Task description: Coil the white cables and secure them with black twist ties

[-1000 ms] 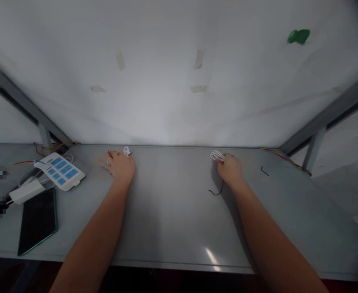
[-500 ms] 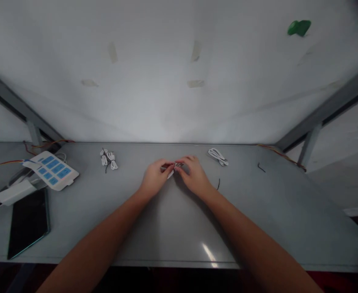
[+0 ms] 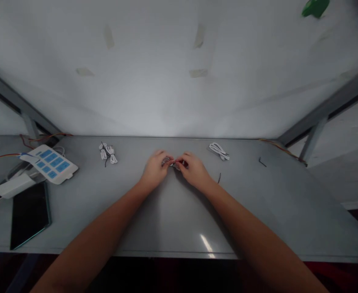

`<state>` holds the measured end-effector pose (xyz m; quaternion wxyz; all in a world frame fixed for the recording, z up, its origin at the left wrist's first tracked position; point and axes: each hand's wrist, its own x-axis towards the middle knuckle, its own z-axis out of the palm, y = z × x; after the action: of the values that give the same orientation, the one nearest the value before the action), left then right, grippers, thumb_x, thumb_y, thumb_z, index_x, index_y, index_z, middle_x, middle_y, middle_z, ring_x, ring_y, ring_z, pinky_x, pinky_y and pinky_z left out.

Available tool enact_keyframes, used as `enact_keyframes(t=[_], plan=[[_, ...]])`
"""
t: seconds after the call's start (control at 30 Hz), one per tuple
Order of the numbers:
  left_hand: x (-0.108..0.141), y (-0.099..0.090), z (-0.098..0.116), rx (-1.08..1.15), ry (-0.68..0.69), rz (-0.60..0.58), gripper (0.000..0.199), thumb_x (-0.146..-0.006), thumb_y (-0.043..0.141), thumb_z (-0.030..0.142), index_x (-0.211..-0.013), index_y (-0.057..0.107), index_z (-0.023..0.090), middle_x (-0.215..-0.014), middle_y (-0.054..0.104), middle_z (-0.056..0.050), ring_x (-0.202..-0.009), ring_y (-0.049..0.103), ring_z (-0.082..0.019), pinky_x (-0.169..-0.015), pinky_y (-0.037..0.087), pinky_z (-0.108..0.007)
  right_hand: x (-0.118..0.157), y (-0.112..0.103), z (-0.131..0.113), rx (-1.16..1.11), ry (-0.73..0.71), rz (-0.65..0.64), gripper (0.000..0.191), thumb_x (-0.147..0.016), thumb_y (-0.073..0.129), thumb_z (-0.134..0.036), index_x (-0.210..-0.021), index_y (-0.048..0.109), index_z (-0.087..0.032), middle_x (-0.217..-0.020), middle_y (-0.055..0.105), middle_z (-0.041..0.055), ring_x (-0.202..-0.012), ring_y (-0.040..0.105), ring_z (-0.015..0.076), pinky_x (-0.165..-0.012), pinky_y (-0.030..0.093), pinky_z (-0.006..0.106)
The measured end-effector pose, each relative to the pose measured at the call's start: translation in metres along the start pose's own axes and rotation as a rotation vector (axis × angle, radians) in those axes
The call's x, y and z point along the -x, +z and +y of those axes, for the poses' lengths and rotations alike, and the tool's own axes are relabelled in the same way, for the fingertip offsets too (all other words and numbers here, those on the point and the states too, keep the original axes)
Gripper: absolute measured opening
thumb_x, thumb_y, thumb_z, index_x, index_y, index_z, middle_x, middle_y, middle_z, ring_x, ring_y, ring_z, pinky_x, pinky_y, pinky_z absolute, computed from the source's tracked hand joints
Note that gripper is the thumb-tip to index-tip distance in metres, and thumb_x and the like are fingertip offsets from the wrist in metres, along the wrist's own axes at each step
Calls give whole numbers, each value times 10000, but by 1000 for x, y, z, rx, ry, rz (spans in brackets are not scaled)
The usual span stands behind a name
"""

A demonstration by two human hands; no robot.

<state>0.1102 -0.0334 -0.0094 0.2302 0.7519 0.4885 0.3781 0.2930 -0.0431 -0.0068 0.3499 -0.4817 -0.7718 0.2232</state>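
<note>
Gray tabletop (image 3: 173, 228), white wall (image 3: 148, 89) rising behind it, beyond the grip. I see both hands meeting mid-table, toward the back edge. Left hand (image 3: 155, 170): thumb and fingers drawn into a pinch, little gap, on a small white bundle (image 3: 172, 164). Right hand (image 3: 194, 171): pinching the same bundle from its other side, thumb and index curled in close. Fingertips of the two hands nearly meet. Some dark strand at the pinch, too small and blurred for me to say which fingers have it. Bundle sits between the hands, mostly covered by fingers; resting on the table or lifted, can't tell.

Left of the grip, well apart: tied white cords (image 3: 110, 154), two clumps side by side, black ties on them. Right of the grip, slightly farther back: looped white cable (image 3: 218, 151), lying flat. Just beside the right forearm: short black tie (image 3: 219, 178). Farther right of the grip: bent black tie (image 3: 262, 162).

Far left of the grip: power strip (image 3: 55, 163), white with blue panels; white adapter (image 3: 16, 186) near it, toward the person; dark tablet (image 3: 31, 217), lying flat, nearer the person again. Thin red and yellow wires (image 3: 281, 149) at the back, both far left and far right of the grip. Above the grip, on the wall: pale tape strips (image 3: 198, 73). High to the right: green object (image 3: 316, 7), partly cut off.
</note>
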Motion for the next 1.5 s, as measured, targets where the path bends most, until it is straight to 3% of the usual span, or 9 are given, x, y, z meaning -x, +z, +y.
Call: enact_keyframes(t=[0.17,0.33,0.53,0.6,0.73,0.97,1.13,1.37,1.5], plan=[[2,0,1,-42,25,7,83,-926,605,215,-873,669,215,-957,646,-77,-959,598,-239,-906,469,-368,-2,3,3,-5,46,26,122,-900,584,-134,-808,611,-209,-839,631,33,-795,563,184,-745,410,315],[7,6,1,98,-86,-41,57,-940,554,192,-912,599,213,-906,684,-52,-850,632,-202,-794,470,-323,-3,1,2,-46,121,-52,122,-900,550,-150,-805,588,-217,-794,638,21,-753,567,179,-716,419,311],[10,4,8,161,-49,-121,97,-967,478,194,-939,567,220,-874,681,-24,-797,620,-177,-746,441,-294,-1,-8,-6,135,-185,22,150,-854,553,-80,-801,588,-215,-1066,622,120,-1067,536,276,-922,449,422],[9,3,9,144,-36,-151,106,-974,460,197,-946,560,220,-862,669,-22,-783,606,-175,-742,434,-295,-1,-8,-5,158,-212,7,160,-867,533,-71,-813,577,-216,-1064,617,122,-1054,540,273,-920,452,419],[7,1,6,59,24,-135,120,-965,448,171,-927,554,213,-903,648,-44,-845,594,-186,-802,446,-313,1,-4,-1,164,-127,-25,152,-890,497,-84,-834,530,-222,-903,592,83,-832,558,230,-758,442,362],[3,-6,7,-191,265,-67,151,-982,464,155,-879,569,194,-929,627,-73,-920,557,-228,-845,452,-360,1,-3,-2,256,-82,32,132,-863,500,-98,-812,504,-219,-910,587,90,-824,547,227,-736,416,344],[4,-8,12,-356,336,-88,162,-976,480,113,-895,597,189,-935,655,-75,-910,553,-238,-839,428,-377,1,-7,-3,264,33,21,132,-842,511,-89,-798,509,-213,-898,601,84,-802,549,216,-714,404,335],[5,-3,12,-298,382,-118,165,-956,493,81,-917,621,178,-981,675,-85,-958,564,-239,-889,426,-392,1,-9,-1,219,192,6,111,-862,540,-105,-809,544,-203,-873,640,82,-822,575,209,-736,422,326],[8,4,13,-105,347,-108,160,-962,502,93,-920,633,174,-963,652,-83,-955,565,-229,-876,446,-374,1,-5,-5,107,243,25,127,-847,556,-90,-791,557,-204,-842,672,82,-802,615,205,-716,452,318]])
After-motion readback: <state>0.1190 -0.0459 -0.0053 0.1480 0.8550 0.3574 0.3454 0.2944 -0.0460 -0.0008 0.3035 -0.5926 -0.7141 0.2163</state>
